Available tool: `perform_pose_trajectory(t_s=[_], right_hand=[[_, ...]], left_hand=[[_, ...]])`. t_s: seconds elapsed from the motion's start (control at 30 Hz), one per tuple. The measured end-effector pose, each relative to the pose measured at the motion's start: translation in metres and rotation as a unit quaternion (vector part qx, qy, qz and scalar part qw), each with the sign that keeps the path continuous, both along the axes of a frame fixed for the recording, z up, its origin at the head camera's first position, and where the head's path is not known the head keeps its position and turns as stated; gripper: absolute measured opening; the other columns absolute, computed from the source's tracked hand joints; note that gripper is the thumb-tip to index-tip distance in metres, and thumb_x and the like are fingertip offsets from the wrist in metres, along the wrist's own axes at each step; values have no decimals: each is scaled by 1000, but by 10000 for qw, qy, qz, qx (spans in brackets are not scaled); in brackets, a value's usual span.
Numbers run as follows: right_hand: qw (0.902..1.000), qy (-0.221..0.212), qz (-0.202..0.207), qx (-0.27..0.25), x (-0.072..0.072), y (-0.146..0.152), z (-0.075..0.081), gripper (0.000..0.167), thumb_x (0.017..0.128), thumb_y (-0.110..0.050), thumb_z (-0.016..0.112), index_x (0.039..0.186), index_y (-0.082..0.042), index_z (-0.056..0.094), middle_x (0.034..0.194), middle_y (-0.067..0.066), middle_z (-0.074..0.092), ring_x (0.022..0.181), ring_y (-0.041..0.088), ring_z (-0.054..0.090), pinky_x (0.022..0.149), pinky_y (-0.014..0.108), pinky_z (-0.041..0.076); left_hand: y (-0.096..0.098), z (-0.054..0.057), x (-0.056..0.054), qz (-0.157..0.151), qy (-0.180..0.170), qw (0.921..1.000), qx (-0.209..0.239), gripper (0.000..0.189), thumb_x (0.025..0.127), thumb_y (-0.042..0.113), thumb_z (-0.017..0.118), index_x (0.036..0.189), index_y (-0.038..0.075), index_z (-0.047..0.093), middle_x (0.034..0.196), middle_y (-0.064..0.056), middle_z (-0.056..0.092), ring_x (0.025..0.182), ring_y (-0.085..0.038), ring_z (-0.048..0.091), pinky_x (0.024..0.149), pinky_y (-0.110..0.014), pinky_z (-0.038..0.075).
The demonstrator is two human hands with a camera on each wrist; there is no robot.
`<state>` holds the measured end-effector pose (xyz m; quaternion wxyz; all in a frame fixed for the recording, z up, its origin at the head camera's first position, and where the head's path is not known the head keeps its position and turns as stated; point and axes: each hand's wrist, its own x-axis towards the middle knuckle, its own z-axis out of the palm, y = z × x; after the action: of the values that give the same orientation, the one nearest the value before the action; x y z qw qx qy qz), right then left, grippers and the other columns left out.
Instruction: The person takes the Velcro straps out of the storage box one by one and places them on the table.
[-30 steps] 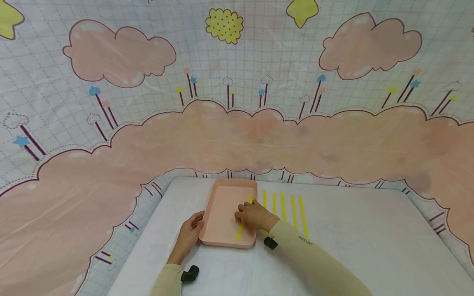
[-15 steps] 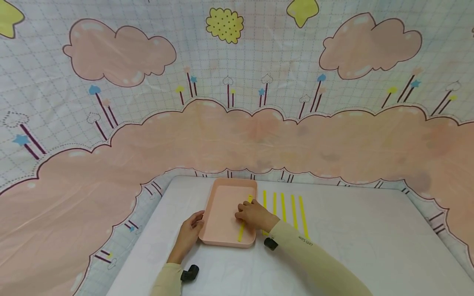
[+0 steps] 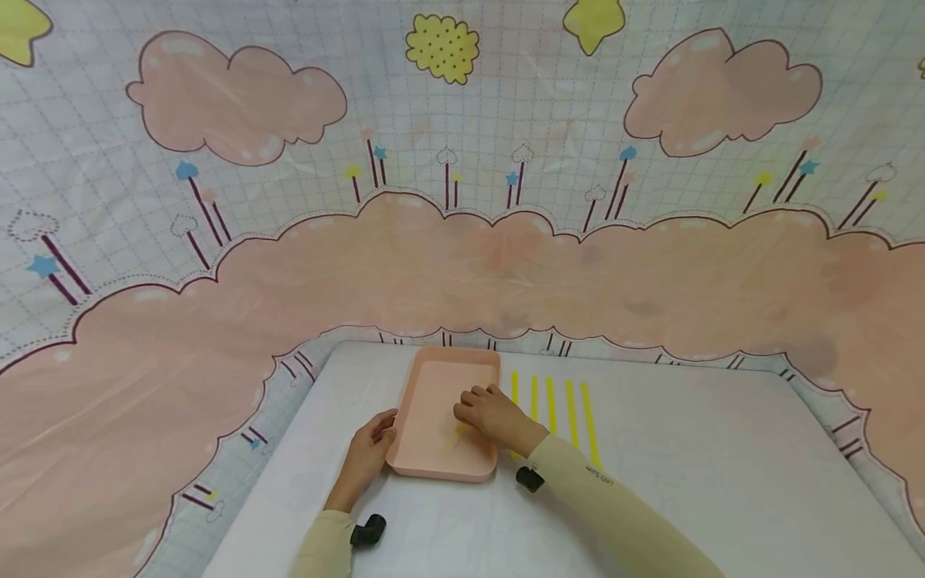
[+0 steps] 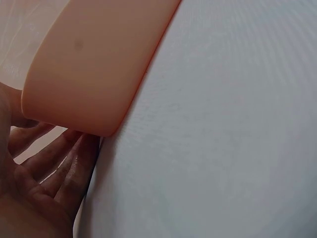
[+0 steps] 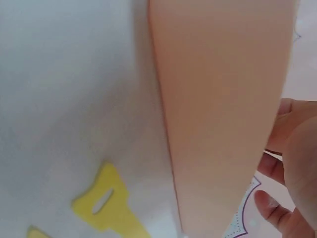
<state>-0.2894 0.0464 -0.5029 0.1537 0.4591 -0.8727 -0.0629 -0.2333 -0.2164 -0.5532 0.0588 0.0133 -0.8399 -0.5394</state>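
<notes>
A shallow pink tray (image 3: pixel 439 472) lies on the white table in the head view. My left hand (image 3: pixel 364 459) holds its left edge; in the left wrist view the fingers (image 4: pixel 74 171) meet the tray's outer wall. Over the tray's right half, my right hand (image 3: pixel 497 419) pinches a thin yellow strap (image 3: pixel 455 438), which is blurred and partly covered by the hand. The right wrist view has my right hand (image 5: pixel 299 158) beyond the tray wall (image 5: pixel 218 109), which hides the fingertips and the held strap.
Several yellow straps (image 3: pixel 572 413) lie side by side on the table, right of the tray. One strap (image 5: pixel 124 213) has a wide end with a slot. A printed cloth (image 3: pixel 462 273) hangs behind the table (image 3: pixel 694 449).
The strap in my right hand has turned: its near end has swung left and is now blurred. The right hand shifts slightly left. My left hand stays at the tray's edge.
</notes>
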Motion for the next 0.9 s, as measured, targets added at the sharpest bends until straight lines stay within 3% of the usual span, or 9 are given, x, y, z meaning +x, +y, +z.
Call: perform_pose_trajectory(t_s=[0.1,0.5,0.73,0.9], right_hand=[[9997,40,82,-227,-1,0,1,5,97,-24,59,100,-21,56,95,-6,58,90,13,53,72,25,37],[9886,-628,223,-1353,2,0,7,7,99,-19,56,93,-17,57,84,-6,56,79,11,50,73,22,44],[9677,-1481,53,-2038,11,1,12,8,96,-11,62,103,-14,60,93,-4,62,85,10,54,80,22,50],[9440,-1964,19,-2650,15,3,14,16,94,-9,64,110,-11,62,97,-1,65,86,10,56,80,24,51]], left_hand=[[0,2,-1,-14,-28,10000,-14,39,98,8,55,137,6,55,131,-20,62,119,-31,60,100,-40,49],[3,2,0,70,1,10000,-53,38,99,6,54,136,4,56,129,-21,62,118,-32,60,101,-43,49],[3,2,0,25,-3,10000,19,38,99,6,54,137,4,55,131,-21,62,120,-32,59,102,-45,47],[2,0,-1,0,-103,9999,60,39,100,8,53,139,5,53,134,-20,60,123,-32,57,105,-47,45]])
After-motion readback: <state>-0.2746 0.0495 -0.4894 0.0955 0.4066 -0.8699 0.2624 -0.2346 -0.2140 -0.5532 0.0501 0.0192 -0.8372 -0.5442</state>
